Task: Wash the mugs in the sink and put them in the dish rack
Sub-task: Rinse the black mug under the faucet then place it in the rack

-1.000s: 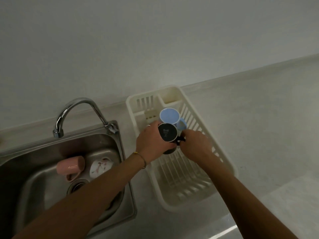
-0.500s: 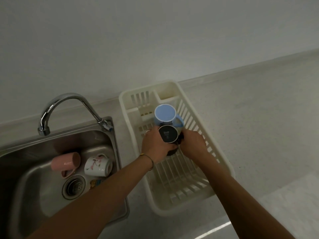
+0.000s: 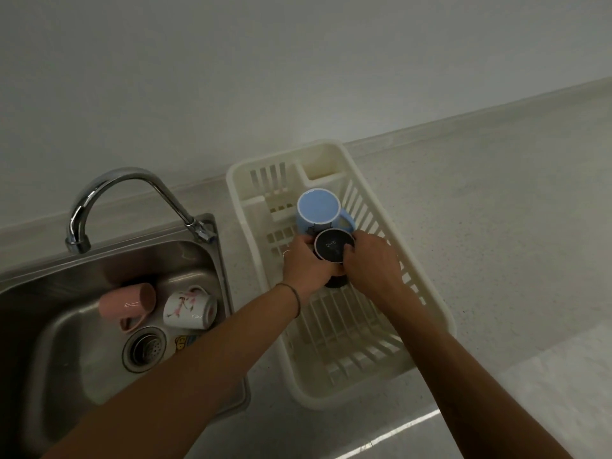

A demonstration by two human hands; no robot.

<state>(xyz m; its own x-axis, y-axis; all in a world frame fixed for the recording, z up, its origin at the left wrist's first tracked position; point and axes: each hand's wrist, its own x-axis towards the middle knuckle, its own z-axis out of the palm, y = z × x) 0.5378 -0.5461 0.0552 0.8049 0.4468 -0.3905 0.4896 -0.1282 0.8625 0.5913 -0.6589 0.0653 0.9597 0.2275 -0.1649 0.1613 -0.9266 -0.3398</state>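
Observation:
A black mug (image 3: 333, 245) stands upside down in the cream dish rack (image 3: 430, 303), just in front of an upturned blue mug (image 3: 318, 207). My left hand (image 3: 306, 263) grips the black mug's left side and my right hand (image 3: 372, 263) grips its right side. In the steel sink (image 3: 66, 366) a pink mug (image 3: 127, 301) and a white mug with a pink flower print (image 3: 188, 308) lie on their sides. A third item with a yellow print (image 3: 183, 342) shows partly under my left forearm.
The chrome tap (image 3: 109, 197) arches over the sink's back left. A drain strainer (image 3: 145, 349) sits in the sink floor. Pale countertop (image 3: 513, 210) runs right of the rack, and the wall stands close behind.
Both hands have lowered the black mug a little into the rack, still gripping it. The view has shifted so more of the sink shows.

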